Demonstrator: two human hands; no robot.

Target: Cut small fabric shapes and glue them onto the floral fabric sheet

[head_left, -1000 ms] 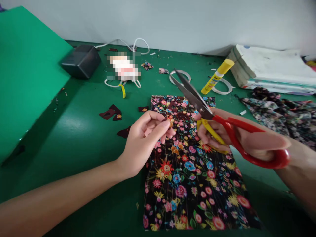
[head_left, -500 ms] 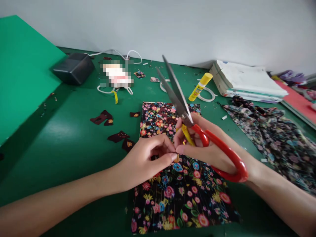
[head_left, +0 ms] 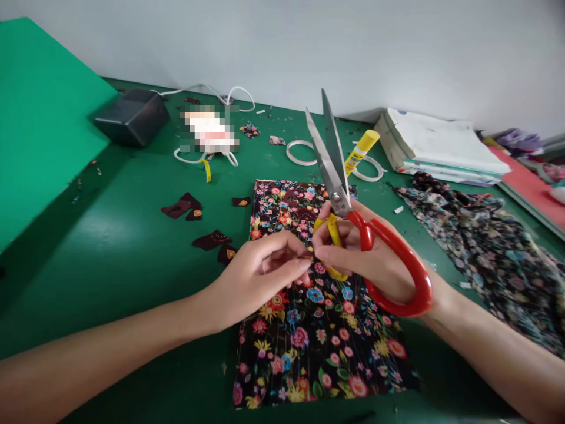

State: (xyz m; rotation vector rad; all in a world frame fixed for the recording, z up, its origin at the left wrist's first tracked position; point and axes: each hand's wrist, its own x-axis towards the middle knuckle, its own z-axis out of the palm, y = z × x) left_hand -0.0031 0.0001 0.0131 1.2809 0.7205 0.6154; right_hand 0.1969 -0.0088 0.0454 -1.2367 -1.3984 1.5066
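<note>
My left hand (head_left: 260, 274) pinches a small dark scrap of fabric (head_left: 308, 255) between thumb and index finger. Its other fingers are curled underneath. Close beside it, my right hand (head_left: 353, 247) is closed round scissors (head_left: 338, 197), whose parted blades point up and away from me. One handle loop is red, and a yellow band shows by the fingers where the other loop would be. The right fingertips are near the scrap; whether they touch it I cannot tell. Under both hands lies a black floral fabric (head_left: 309, 353), spread flat on the green table.
Dark fabric scraps (head_left: 212, 238) lie left of the floral piece. Behind are a yellow glue stick (head_left: 362, 150), white tape rings (head_left: 301, 152), a black box (head_left: 131, 118) and a pixelated object (head_left: 209, 129). Stacked paper (head_left: 445, 144) and crumpled floral cloth (head_left: 481, 235) are at right.
The scissors have turned more upright and their blades shifted right, now overlapping the glue stick. My hands have drawn slightly apart, the scrap staying in my left fingers.
</note>
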